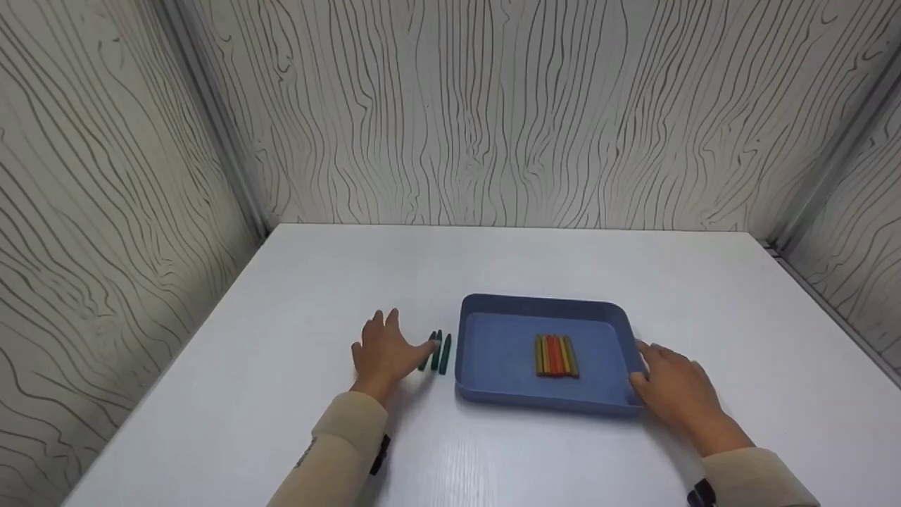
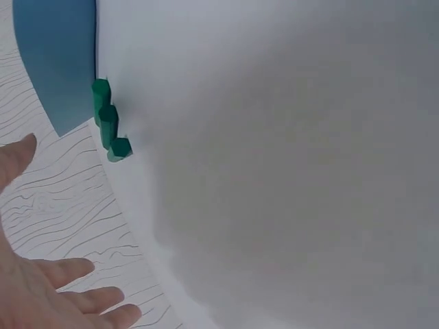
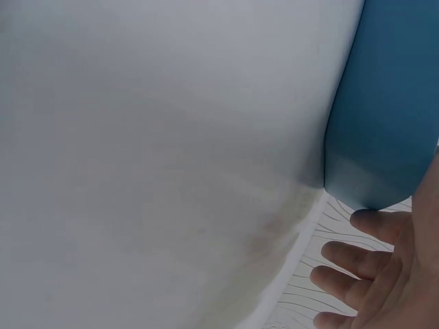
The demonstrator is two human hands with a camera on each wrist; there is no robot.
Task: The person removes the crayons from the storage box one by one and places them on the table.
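In the head view, three dark green crayons lie side by side on the white table, left of a shallow blue tray. My left hand hovers beside them with fingers spread, its thumb over the crayons and nothing held. The left wrist view shows the hexagonal ends of the green crayons, apart from the fingers. At the tray's right side, my right hand holds the wall, thumb over the rim and fingers outside. A row of yellow, orange, red and olive crayons lies inside the tray.
The white table meets a wood-grain patterned wall at the back. Similar panels stand at the left and right sides. A grey post marks the back left corner.
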